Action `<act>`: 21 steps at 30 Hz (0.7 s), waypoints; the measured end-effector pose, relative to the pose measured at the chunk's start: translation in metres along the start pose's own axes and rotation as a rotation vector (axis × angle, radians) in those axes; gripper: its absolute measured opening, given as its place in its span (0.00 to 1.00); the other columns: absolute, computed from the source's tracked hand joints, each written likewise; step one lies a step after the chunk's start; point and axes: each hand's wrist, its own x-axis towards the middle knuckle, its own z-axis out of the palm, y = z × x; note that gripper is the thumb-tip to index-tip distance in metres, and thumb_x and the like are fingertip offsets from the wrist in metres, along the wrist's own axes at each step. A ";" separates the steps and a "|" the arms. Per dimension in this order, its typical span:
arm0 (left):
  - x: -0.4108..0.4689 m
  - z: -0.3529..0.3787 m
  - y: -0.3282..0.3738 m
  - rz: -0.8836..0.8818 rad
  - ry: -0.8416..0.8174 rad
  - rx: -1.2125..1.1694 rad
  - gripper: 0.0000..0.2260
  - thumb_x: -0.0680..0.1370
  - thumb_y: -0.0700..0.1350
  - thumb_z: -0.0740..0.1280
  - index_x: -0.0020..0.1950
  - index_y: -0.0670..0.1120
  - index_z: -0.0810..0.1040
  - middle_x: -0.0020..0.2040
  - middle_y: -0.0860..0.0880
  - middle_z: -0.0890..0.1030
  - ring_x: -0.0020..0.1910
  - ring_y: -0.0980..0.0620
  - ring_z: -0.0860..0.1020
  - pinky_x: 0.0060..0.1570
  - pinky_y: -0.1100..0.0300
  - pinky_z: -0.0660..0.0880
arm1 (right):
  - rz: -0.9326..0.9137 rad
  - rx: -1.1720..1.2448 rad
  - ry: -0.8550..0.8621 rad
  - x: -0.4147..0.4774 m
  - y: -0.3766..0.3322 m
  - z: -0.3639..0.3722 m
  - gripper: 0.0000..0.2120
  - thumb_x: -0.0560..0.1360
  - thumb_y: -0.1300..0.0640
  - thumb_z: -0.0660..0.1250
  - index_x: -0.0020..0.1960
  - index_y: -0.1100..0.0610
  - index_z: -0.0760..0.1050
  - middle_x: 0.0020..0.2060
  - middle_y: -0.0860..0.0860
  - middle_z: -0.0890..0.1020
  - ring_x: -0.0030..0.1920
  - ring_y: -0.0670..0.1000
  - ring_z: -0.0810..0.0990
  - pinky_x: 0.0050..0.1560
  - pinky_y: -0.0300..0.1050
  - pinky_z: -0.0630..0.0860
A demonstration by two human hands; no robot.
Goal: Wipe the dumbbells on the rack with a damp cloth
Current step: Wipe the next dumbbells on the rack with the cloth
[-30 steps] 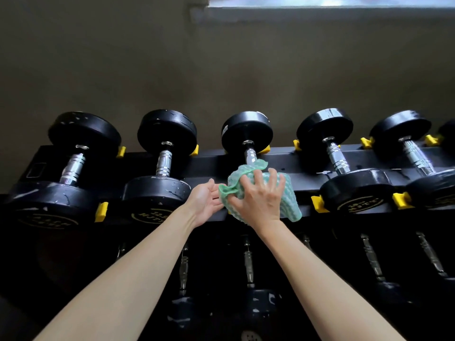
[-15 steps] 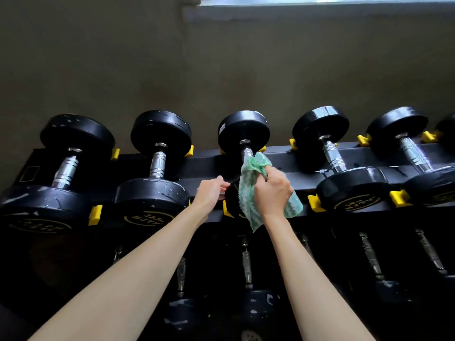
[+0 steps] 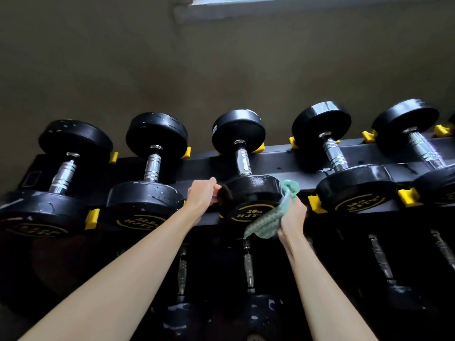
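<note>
While a bunched green cloth (image 3: 267, 221) is gripped in the right hand (image 3: 293, 216), it is pressed to the near head of the middle dumbbell (image 3: 251, 193) at about four o'clock on the rim. One fold is carried up toward two o'clock and a loose tail is left hanging toward six. The left hand (image 3: 203, 195) is curled against the same head at nine o'clock, its fingertips hidden behind the rim, so the weight is judged to be braced from that side.

The dumbbell is seated on the top tier of the rack (image 3: 280, 161). Its chrome handle (image 3: 243, 163) is run away toward twelve o'clock to the far head, and a yellow stop (image 3: 314, 204) is set just beside the cloth at three o'clock. A left neighbour (image 3: 145, 200) and a right neighbour (image 3: 354, 190) are ranged alongside, and more weights are dimly made out on the tier below.

The rim is best followed round in one steady sweep, with the brace kept firm so that the head is not rolled in its cradle. The printed face at six o'clock and the narrow gap by the stop are easily missed unless a flatter fold is worked in. The hanging tail is better gathered up, lest it be snagged on the stop.
</note>
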 end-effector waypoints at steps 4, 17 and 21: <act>-0.002 0.000 0.002 -0.030 0.012 0.016 0.15 0.78 0.46 0.58 0.38 0.42 0.79 0.45 0.41 0.83 0.43 0.43 0.82 0.51 0.55 0.77 | -0.197 -0.182 0.099 -0.023 -0.005 0.004 0.08 0.79 0.59 0.60 0.43 0.58 0.75 0.30 0.51 0.72 0.31 0.47 0.68 0.33 0.39 0.64; -0.003 0.000 0.012 -0.043 -0.036 0.020 0.14 0.80 0.44 0.58 0.47 0.38 0.80 0.40 0.44 0.82 0.36 0.51 0.80 0.36 0.64 0.73 | -0.474 -1.068 -0.330 -0.010 -0.061 0.047 0.14 0.75 0.53 0.52 0.37 0.57 0.72 0.36 0.54 0.74 0.40 0.58 0.71 0.39 0.47 0.67; -0.002 -0.001 0.010 -0.060 0.006 0.049 0.14 0.79 0.44 0.59 0.39 0.41 0.78 0.39 0.43 0.80 0.35 0.47 0.79 0.43 0.58 0.75 | -0.144 -0.421 -0.229 -0.010 -0.044 0.013 0.18 0.81 0.57 0.54 0.32 0.57 0.66 0.28 0.50 0.69 0.31 0.50 0.66 0.30 0.40 0.63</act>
